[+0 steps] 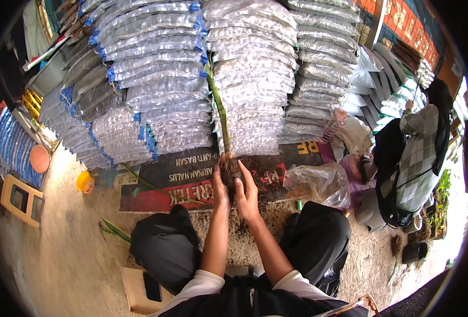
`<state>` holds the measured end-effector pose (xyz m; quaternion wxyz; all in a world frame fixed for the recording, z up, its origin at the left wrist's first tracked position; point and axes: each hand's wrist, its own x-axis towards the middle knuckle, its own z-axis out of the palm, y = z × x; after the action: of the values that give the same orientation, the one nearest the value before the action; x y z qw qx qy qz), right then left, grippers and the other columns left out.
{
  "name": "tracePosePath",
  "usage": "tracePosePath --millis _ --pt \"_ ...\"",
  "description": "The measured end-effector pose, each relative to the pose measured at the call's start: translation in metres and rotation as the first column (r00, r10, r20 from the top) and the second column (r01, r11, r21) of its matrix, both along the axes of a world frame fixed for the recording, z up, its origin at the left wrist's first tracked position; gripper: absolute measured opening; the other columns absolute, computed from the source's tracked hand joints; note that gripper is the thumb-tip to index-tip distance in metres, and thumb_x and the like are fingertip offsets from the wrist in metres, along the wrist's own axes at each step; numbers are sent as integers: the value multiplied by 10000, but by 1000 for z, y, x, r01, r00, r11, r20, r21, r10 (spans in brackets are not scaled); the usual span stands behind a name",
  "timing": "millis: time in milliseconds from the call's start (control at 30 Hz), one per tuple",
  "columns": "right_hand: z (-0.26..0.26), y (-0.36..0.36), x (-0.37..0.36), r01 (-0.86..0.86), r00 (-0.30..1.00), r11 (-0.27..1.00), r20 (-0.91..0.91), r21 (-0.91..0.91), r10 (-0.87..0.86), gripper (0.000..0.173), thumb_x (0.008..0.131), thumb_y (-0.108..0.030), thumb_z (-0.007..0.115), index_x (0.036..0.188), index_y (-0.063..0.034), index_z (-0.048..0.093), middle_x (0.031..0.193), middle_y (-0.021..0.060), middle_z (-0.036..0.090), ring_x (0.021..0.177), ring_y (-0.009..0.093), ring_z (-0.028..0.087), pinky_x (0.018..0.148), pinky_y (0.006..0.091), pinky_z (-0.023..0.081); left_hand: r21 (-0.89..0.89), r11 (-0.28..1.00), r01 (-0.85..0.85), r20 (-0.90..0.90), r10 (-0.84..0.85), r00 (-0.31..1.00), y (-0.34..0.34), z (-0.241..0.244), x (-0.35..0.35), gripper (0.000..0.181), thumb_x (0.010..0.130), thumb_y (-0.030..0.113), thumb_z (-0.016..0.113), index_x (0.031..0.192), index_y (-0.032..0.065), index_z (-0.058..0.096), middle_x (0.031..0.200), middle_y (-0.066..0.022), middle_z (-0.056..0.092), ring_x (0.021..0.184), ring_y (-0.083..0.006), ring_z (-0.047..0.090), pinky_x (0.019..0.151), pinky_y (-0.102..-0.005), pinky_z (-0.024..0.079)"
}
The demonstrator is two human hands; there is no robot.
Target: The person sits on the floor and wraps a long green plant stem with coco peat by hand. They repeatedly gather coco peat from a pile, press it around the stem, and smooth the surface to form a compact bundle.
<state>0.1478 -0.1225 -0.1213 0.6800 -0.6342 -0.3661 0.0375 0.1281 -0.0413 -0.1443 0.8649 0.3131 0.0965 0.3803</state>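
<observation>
Between my two palms, above a dark printed mat, I hold the root ball (230, 170) of a snake plant. My left hand (220, 186) cups its left side, and my right hand (246, 193) presses on its right side with the thumb against the soil. One long green leaf (220, 107) rises from the root ball, upright in front of the stacked bags. Loose dark soil and roots lie on the mat (150, 198) beside my hands. Another long thin leaf (154, 185) rests across the mat to the left.
Stacked filled plastic bags (249, 79) stand ahead. A crumpled clear plastic bag (321, 182) and small green cylinder (299, 205) lie right; a person (416, 146) sits beyond. At left are a yellow container (85, 182), a beige stool (21, 200) and cut leaves (115, 228).
</observation>
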Motion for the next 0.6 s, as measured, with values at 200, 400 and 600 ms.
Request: tracePosePath --millis 200,400,600 --pt "-7 5 5 -34 998 999 -53 28 36 425 907 -156 436 1302 -6 379 1345 179 372 1257 288 347 1029 363 261 163 986 -40 -67 51 996 -2 -1 -4 432 940 249 379 1322 48 369 1265 -55 489 1128 -161 487 939 -291 399" --pt "-2 3 18 -63 993 998 -100 29 65 332 866 -100 523 1179 7 497 1227 151 498 1171 241 441 996 336 303 -113 967 229 -57 -236 970 8 -11 -11 418 913 238 430 1290 59 413 1263 -71 492 1052 -186 541 878 -321 454" --pt "-12 -2 23 5 985 996 172 -90 10 343 863 -214 527 1152 -30 524 1238 128 494 1229 295 369 1038 414 217 -108 881 461 193 -437 879 10 2 -16 505 885 346 397 1270 21 433 1312 -105 439 1204 -220 417 1019 -367 312"
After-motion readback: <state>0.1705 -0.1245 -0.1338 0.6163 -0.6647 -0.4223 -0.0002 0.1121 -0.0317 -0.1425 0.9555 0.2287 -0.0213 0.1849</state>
